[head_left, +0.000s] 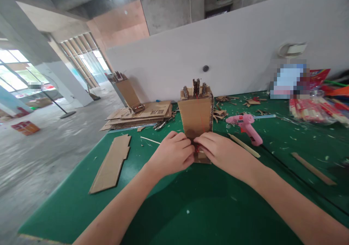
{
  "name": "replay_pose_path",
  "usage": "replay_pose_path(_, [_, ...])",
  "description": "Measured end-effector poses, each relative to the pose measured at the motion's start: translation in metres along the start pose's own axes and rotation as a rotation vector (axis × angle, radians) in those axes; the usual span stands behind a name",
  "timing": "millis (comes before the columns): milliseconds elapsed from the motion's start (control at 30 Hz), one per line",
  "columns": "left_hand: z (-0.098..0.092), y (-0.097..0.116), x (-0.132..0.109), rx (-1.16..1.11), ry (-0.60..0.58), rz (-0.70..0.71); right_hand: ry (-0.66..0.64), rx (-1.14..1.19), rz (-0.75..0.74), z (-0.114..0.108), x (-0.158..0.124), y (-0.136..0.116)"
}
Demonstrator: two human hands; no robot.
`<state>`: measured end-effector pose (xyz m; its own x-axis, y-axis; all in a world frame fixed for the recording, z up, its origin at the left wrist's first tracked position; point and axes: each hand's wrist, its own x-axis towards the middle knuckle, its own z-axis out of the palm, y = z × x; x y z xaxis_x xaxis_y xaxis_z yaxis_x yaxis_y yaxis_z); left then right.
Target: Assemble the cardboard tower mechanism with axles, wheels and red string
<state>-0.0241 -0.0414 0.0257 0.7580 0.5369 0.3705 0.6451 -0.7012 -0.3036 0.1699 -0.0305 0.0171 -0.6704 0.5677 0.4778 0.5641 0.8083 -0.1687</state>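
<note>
An upright cardboard structure [196,115] stands on the green table [191,216], with several short cardboard pieces sticking up at its top. At its lower front both hands meet, close together. My left hand [177,152] has its fingers curled against the left side of the lower part, which has something small and red on it. My right hand [215,148] is bent over the right side, fingertips pressed together. What the fingertips grip is hidden or too small to name.
A pink glue gun [247,125] with a black cord lies right, near a wooden stick [244,146]. A cut cardboard piece [111,165] lies left. Behind are stacked cardboard sheets [152,110], another cardboard structure [128,96], scraps and bagged items [313,108].
</note>
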Motion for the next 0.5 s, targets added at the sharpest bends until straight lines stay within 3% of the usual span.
replay_pose_path(300, [-0.004, 0.023, 0.003, 0.022, -0.227, 0.069, -0.047, 0.088, 0.008, 0.001, -0.001, 0.007])
replay_pose_path(500, [-0.001, 0.033, 0.005, 0.054, -0.363, 0.005, -0.066, -0.084, 0.045, -0.007, 0.003, 0.003])
